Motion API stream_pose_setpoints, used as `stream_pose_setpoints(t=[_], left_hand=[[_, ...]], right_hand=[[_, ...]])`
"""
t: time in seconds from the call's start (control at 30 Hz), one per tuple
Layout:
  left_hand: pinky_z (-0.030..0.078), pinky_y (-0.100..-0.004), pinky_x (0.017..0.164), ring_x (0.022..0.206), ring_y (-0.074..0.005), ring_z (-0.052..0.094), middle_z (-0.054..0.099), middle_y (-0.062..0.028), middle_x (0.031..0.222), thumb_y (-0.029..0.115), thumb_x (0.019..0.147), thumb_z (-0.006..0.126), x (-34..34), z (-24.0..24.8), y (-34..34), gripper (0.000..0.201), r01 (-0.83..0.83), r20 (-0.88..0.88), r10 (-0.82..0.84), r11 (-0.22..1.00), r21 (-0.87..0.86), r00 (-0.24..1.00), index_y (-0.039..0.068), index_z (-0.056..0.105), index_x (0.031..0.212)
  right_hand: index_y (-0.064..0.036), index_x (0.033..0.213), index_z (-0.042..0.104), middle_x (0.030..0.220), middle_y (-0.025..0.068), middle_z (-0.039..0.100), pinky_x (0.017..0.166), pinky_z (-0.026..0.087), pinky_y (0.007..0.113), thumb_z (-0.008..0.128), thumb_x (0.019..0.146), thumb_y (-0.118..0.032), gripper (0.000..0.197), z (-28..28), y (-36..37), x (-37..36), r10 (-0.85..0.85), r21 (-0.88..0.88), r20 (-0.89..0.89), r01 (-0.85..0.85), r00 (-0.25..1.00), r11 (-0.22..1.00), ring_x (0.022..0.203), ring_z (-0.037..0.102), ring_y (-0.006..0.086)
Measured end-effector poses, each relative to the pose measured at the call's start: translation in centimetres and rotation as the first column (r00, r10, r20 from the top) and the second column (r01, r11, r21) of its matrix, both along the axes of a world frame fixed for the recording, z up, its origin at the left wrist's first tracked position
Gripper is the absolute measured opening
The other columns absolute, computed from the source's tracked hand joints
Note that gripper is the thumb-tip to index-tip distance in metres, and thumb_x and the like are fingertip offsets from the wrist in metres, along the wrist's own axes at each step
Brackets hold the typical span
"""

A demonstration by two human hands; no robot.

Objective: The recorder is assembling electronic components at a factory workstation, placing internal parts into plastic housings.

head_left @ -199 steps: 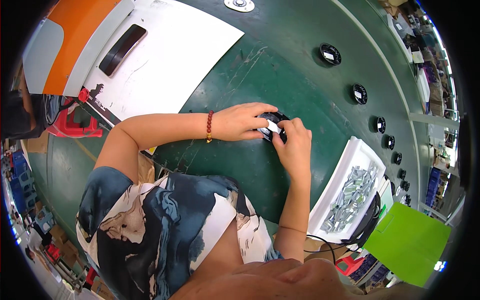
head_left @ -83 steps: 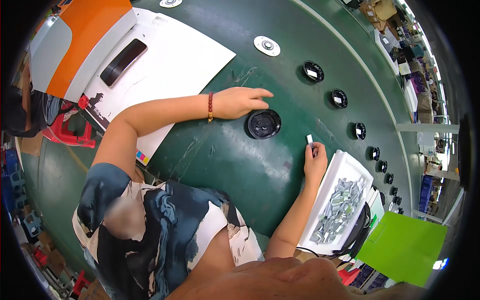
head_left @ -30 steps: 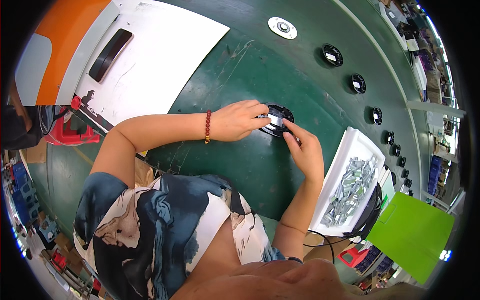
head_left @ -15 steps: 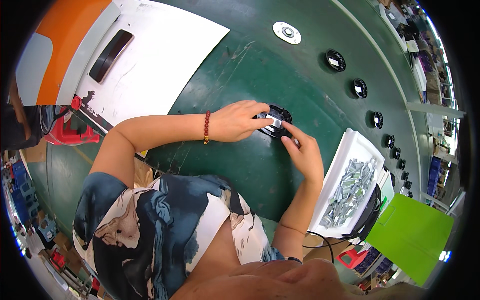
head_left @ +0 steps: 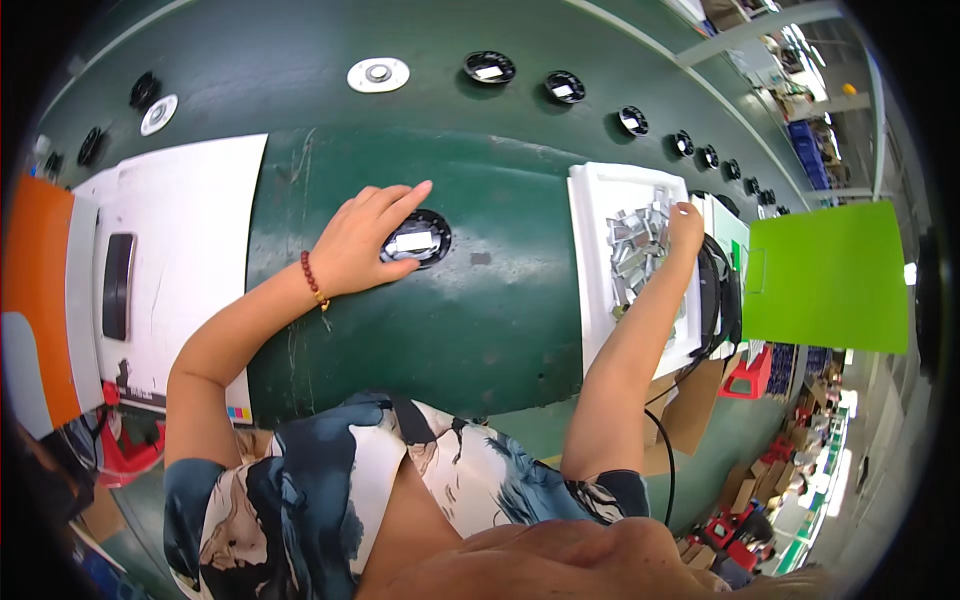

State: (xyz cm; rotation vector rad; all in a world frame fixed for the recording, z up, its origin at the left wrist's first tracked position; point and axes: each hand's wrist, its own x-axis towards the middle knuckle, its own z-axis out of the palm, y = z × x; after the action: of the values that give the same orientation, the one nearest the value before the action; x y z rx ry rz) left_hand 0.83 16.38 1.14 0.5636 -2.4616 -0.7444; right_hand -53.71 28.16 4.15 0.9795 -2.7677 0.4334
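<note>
The fingers (head_left: 408,203) of the left hand (head_left: 355,245), left of the frame's centre, are spread, with thumb and forefinger parted around the left side of a shallow, round, glossy black dish (head_left: 437,240). This dish lies on the dark green counter (head_left: 480,330), with a flat, silvery-white rectangular piece (head_left: 413,243) in it. The right hand (head_left: 685,232), right of centre, is curled over the right side of a white rectangular tray (head_left: 590,250); whether its fingers grasp anything cannot be told. Small silvery metallic-looking pieces (head_left: 630,255) lie heaped in the tray, just left of that hand. A bracelet of dark red beads (head_left: 307,272) encircles the left wrist. Farther out, a white oval plate with a round raised centre (head_left: 395,75) lies at upper centre, and a row of labelled black round dishes (head_left: 565,78) curves toward the upper right. A lime-green rectangular panel (head_left: 825,275) stands at right; a white sheet (head_left: 200,230) bearing a dark oblong object (head_left: 117,285) occupies the left.
</note>
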Motion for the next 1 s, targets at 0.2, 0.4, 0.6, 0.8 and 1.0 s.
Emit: stream_pose_setpoints(t=[0.2,0.4,0.6,0.8,1.0], left_hand=[[0.041,-0.0437,0.098,0.115,-0.0343,0.050,0.050,-0.0155,0.133,0.025,0.063,0.082,0.1,0.6,0.1,0.097,0.024,0.073,-0.023,1.000,-0.011,0.997,0.007,0.037,0.147],[0.041,-0.0416,0.094,0.111,-0.0307,0.052,0.053,-0.0123,0.128,0.024,0.067,0.081,-0.2,0.1,0.0,0.092,0.062,0.098,-0.060,0.998,-0.010,0.993,0.008,0.038,0.147],[0.043,-0.0424,0.096,0.110,-0.0332,0.053,0.054,-0.0164,0.124,0.018,0.068,0.078,0.6,-0.9,0.0,0.088,0.043,0.046,-0.043,0.999,-0.004,0.998,0.008,0.039,0.146],[0.044,-0.0413,0.096,0.107,-0.0343,0.054,0.055,-0.0177,0.121,0.017,0.067,0.076,-1.7,-0.7,-3.1,0.090,0.073,-0.102,-0.073,0.997,-0.010,0.992,0.006,0.036,0.147],[0.045,-0.0432,0.088,0.098,-0.0340,0.056,0.059,-0.0150,0.107,0.025,0.072,0.070,0.5,-2.1,-12.4,0.089,-0.296,-0.058,0.290,0.936,-0.192,0.955,0.016,0.030,0.151]], right_hand=[[-0.0003,0.101,0.072,0.101,0.0226,0.070,0.089,0.051,0.042,0.071,0.069,-0.042,0.052,-1.3,-2.8,-2.5,-0.091,0.196,0.075,0.075,0.993,0.978,0.095,0.068,0.0378],[0.0005,0.082,0.072,0.084,0.0208,0.071,0.079,0.055,0.041,0.072,0.060,-0.031,0.038,-2.4,-5.0,-5.6,0.070,0.259,0.214,-0.125,0.974,0.958,0.081,0.070,0.0341],[0.0043,0.095,0.070,0.092,0.0256,0.070,0.081,0.055,0.042,0.077,0.063,-0.039,0.054,-2.5,-8.5,-4.4,-0.071,0.383,0.285,-0.046,0.956,0.923,0.089,0.070,0.0348],[0.0095,0.104,0.063,0.101,0.0297,0.068,0.084,0.053,0.047,0.073,0.068,-0.038,0.060,-5.0,-0.9,-11.6,0.108,0.082,0.220,-0.129,0.969,0.988,0.095,0.067,0.0427],[0.0048,0.100,0.063,0.104,0.0256,0.066,0.082,0.053,0.050,0.059,0.082,-0.030,0.039,-1.9,-5.5,2.6,0.113,0.303,-0.201,-0.048,0.973,0.952,0.092,0.065,0.0441]])
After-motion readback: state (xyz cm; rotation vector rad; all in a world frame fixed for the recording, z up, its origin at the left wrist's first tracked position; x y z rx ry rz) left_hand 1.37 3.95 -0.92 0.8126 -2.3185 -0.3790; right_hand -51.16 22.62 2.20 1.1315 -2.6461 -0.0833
